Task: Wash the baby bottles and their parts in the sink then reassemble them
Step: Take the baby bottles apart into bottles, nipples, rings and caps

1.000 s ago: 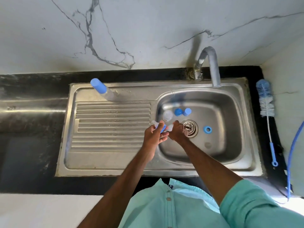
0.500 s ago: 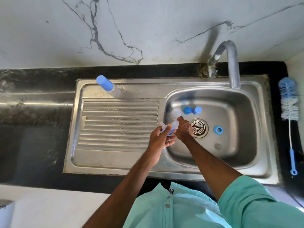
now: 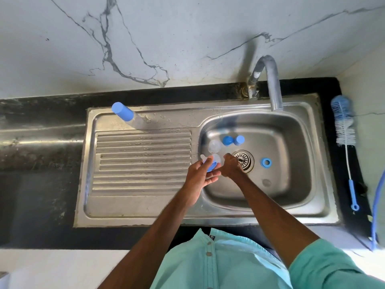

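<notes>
Over the left edge of the sink basin [image 3: 291, 197], my left hand [image 3: 200, 176] grips a blue collar ring with a clear teat [image 3: 210, 163]. My right hand [image 3: 231, 165] is beside it, fingers curled on the clear bottle [image 3: 217, 158] that meets the collar. In the basin lie a clear bottle [image 3: 214, 146], two blue caps [image 3: 227, 140] [image 3: 239, 140] and a blue ring [image 3: 266, 162]. An assembled bottle with a blue cap [image 3: 125, 113] stands at the back of the drainboard.
The tap [image 3: 270, 80] arches over the basin's back; no water is visible. The drain strainer [image 3: 242, 160] sits just right of my right hand. A blue bottle brush [image 3: 344, 130] lies on the black counter at the right, beside a blue hose [image 3: 377, 205]. The ribbed drainboard [image 3: 143, 163] lies left.
Both hands stay together at the basin's left edge, working the collar and bottle with small finger shifts. The camera view has shifted slightly; the items in the basin have not moved.
</notes>
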The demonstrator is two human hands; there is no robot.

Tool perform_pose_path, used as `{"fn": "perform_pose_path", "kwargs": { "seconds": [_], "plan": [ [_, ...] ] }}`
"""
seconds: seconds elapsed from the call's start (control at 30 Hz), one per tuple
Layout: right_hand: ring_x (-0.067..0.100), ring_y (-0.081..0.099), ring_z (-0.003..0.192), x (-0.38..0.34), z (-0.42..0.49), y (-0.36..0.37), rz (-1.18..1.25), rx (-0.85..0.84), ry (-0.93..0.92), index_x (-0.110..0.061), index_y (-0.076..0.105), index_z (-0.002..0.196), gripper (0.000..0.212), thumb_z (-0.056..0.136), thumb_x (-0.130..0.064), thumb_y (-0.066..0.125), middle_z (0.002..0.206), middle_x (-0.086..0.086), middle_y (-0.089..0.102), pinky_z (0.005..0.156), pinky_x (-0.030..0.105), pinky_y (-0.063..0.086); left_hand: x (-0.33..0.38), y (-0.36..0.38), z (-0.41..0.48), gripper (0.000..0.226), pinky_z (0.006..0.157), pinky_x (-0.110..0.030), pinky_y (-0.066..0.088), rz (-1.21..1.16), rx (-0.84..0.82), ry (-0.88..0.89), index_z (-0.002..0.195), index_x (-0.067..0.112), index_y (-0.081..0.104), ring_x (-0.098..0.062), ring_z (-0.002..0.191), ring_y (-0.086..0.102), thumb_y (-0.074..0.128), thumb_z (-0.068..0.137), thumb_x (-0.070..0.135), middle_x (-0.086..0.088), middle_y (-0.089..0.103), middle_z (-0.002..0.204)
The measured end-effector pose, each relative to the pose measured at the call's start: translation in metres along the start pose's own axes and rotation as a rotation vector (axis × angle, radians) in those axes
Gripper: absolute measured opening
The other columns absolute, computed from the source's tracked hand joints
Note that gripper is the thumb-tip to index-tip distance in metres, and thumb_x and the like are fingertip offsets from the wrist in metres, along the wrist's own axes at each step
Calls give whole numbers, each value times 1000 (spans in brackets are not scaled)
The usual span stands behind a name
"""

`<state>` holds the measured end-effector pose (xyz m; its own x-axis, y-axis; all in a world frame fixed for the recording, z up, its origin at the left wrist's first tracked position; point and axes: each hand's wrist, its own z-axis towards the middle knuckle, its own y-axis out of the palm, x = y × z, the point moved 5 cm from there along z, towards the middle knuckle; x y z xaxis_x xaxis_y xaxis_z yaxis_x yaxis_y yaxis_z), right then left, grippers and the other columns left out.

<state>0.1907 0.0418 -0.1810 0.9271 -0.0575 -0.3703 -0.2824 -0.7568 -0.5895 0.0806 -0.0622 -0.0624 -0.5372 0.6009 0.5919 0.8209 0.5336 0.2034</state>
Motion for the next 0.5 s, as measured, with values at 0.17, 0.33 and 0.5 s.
{"fn": "perform_pose_path", "kwargs": {
  "seconds": [0.17,0.33,0.5],
  "plan": [
    [26,66,117,20,-57,-50,114,63,-129,-10,72,117,30,90,-24,76,120,8,72,97,29,45,-6,14,-4,44,83,-30,60,51,-63,-20,129,9,63,-25,104,75,59,103,44,-7,77,116],
    [7,75,96,37,-139,-103,523,165,-311,-20,79,106,20,88,-11,77,99,-7,80,92,28,58,-18,30,-11,51,77,-30,61,146,-62,-24,128,12,66,-15,80,65,68,95,50,-5,67,109],
    [5,75,91,45,-191,-102,524,234,-446,-21,78,112,30,84,-10,83,98,-8,80,91,25,59,-29,54,-34,49,80,-30,59,174,-202,-62,116,10,73,-18,81,64,69,93,53,-9,68,100]
  ]
}}
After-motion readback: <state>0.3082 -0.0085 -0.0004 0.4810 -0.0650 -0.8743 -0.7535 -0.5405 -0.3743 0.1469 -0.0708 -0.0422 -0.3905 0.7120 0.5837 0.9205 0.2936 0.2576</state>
